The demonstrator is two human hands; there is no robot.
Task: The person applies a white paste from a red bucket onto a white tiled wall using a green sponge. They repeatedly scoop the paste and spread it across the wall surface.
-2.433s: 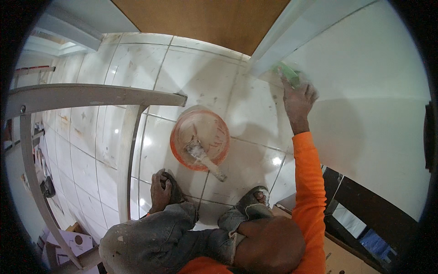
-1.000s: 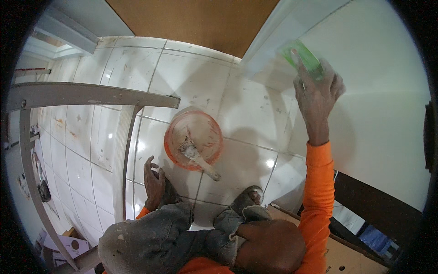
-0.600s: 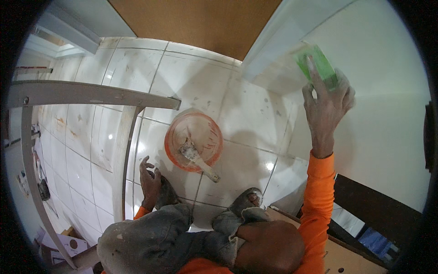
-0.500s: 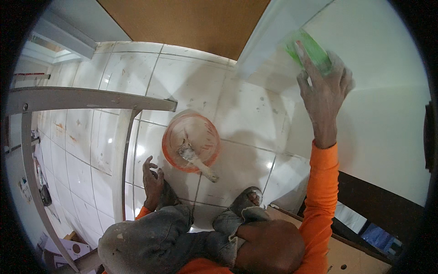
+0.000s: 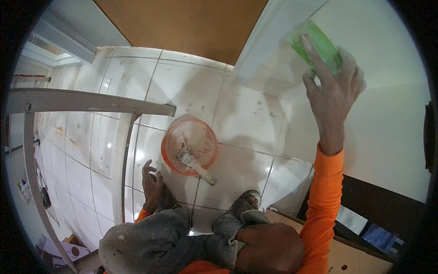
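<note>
High on the right, my right hand (image 5: 335, 91) holds a green, flat, rectangular putty spreader (image 5: 325, 45) against the pale wall, index finger laid along it. White dust coats the fingers. My left hand (image 5: 153, 185) hangs in front of my left knee, fingers loosely bent and apart, holding nothing. Just to its right, on the floor, stands a shallow orange bucket (image 5: 166, 153) with whitish residue inside. A putty-smeared putty knife (image 5: 186, 156) lies in it, its handle jutting over the near rim.
A metal ladder-like frame (image 5: 82, 101) stands close on the left. Ahead is a brown door panel (image 5: 182, 27) beside a white frame. Stained white tiles (image 5: 246, 114) cover the floor. Cardboard (image 5: 351, 255) and a dark board (image 5: 378, 194) lie at the lower right.
My right hand and the green putty spreader have shifted slightly right and a little upward along the wall. My left hand stays about where it was.
</note>
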